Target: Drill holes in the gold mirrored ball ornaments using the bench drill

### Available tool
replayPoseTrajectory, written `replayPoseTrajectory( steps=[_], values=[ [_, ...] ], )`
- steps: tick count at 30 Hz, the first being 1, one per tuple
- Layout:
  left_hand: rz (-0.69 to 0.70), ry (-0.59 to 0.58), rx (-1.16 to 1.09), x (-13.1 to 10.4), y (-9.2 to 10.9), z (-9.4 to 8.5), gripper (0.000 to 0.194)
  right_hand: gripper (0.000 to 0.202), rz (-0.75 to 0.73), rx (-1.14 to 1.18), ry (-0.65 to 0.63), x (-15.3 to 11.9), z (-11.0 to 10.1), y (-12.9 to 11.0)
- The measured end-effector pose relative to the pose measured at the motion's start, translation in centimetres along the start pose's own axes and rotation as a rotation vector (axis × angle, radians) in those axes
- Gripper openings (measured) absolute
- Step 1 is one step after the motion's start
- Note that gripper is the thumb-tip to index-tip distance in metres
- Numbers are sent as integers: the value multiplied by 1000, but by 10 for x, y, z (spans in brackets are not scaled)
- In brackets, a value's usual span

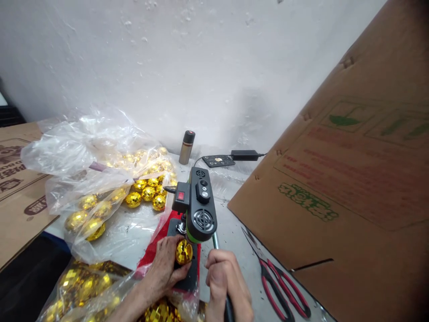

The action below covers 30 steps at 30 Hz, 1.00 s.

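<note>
Right grip (228, 284), wrist cropped, partly hides rod (215, 240).

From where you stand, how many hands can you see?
2: the left hand holds a gold ball by the black machine; the right hand grips the lever.

Glossy mirror-like gold facets on the balls (184, 252). Clear, shiny, crinkled plastic film on the bags (67, 150). Matt black, plastic-looking housing (203, 203); smooth, shiny metal on the lever (215, 241). Matt brown cardboard for the carton (301, 156). Rough, pitted, matt wall (201, 67). Bare metal on the scissor blades (252, 243), smooth plastic-looking scissor handles (275, 286). Smooth grey tabletop (233, 235), material unclear.
</note>
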<state>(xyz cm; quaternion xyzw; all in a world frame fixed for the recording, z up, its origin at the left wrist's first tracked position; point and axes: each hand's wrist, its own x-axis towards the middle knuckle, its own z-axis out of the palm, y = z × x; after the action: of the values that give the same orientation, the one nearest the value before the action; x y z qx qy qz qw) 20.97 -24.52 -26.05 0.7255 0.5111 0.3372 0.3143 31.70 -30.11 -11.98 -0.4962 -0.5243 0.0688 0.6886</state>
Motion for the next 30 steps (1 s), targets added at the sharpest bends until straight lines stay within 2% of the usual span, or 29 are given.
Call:
replayPoseTrajectory(
  steps=[4, 10, 14, 17, 20, 24, 30],
  values=[
    [8, 8, 9, 0, -1, 3, 45, 36, -8, 22, 40, -12, 4, 13],
    [0, 10, -15, 3, -1, 6, 48, 36, 23, -23, 115, -11, 10, 14],
    [4, 16, -16, 5, -3, 8, 53, 38, -40, -42, 170, -10, 15, 20],
    [-4, 0, -11, 5, -4, 8, 55, 40, -157, -39, 211, -11, 17, 31],
    [16, -8, -12, 4, -6, 8, 55, 43, -217, -29, 201, -14, 17, 42],
    [55, 17, -28, 3, -10, 10, 52, 40, -217, 2, 184, -20, 15, 51],
    [10, -16, -31, 4, -7, 9, 55, 39, -252, 19, 202, -20, 19, 55]
  ],
)
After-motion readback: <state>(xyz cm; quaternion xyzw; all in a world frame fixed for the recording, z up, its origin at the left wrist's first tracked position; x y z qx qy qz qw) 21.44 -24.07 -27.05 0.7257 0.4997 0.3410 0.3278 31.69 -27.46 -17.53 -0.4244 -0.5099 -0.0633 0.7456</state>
